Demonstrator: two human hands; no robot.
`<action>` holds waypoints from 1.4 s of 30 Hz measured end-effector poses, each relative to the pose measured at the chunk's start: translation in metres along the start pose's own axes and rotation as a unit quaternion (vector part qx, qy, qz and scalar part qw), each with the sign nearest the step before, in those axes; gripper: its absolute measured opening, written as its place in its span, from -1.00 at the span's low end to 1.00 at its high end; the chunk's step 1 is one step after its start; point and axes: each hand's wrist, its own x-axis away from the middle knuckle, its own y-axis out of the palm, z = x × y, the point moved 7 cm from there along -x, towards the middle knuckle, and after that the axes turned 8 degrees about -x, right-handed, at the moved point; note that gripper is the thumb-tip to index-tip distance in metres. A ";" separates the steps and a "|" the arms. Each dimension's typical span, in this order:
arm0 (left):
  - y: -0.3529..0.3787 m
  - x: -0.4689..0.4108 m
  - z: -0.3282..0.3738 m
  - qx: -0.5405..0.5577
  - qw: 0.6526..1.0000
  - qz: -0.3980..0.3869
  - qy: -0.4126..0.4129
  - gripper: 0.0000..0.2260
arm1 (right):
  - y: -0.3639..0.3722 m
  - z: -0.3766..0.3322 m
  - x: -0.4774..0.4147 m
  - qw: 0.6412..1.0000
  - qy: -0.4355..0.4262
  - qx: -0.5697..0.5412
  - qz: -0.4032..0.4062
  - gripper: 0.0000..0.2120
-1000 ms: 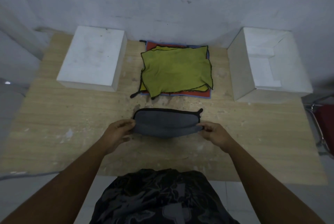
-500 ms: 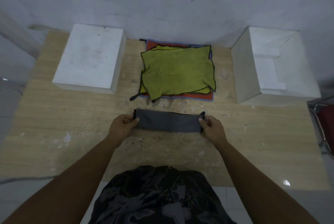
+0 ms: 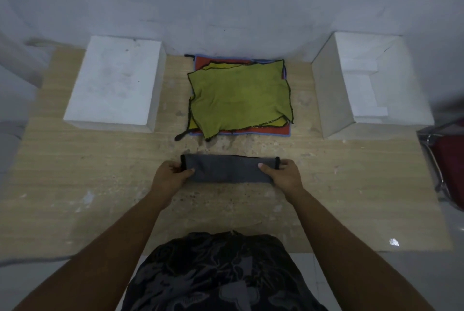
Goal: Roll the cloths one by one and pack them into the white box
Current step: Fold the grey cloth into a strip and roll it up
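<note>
A grey cloth (image 3: 227, 168), folded into a long narrow strip, lies flat on the wooden table in front of me. My left hand (image 3: 170, 175) pinches its left end and my right hand (image 3: 282, 174) pinches its right end, thumbs on top. Behind it sits a stack of cloths with a green cloth (image 3: 238, 95) on top, over yellow, red and blue ones. An open white box (image 3: 371, 85) stands at the back right, its inside white. A closed white box or lid (image 3: 113, 82) rests at the back left.
The wooden table (image 3: 75, 172) runs up to a grey wall at the back. A chair with a metal frame and red seat (image 3: 449, 160) stands beyond the table's right edge. My dark patterned clothing shows at the bottom.
The grey cloth was a wider fold held slightly raised a second ago. It now lies on the table as a narrow flat strip, with both hands still at its ends.
</note>
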 end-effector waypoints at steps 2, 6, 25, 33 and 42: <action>0.004 0.006 0.005 0.025 0.999 -0.033 0.007 -0.84 | 0.002 -0.003 0.004 0.999 -0.002 -0.016 -0.031 -0.62; 0.002 0.005 -0.007 -0.010 0.999 -0.051 -0.012 -0.84 | -0.002 -0.007 0.009 0.998 -0.048 -0.005 -0.037 -0.74; 0.003 0.007 -0.029 -0.019 0.995 -0.069 -0.068 -0.71 | 0.025 -0.021 0.051 0.980 -0.163 0.099 0.058 -0.66; 0.005 0.010 -0.032 0.009 0.994 -0.082 -0.074 -0.75 | 0.068 -0.015 0.071 0.957 -0.208 0.201 -0.024 -0.58; 0.003 0.010 -0.034 -0.007 0.991 -0.114 -0.069 -0.64 | 0.061 -0.008 0.068 0.953 -0.224 0.200 0.039 -0.79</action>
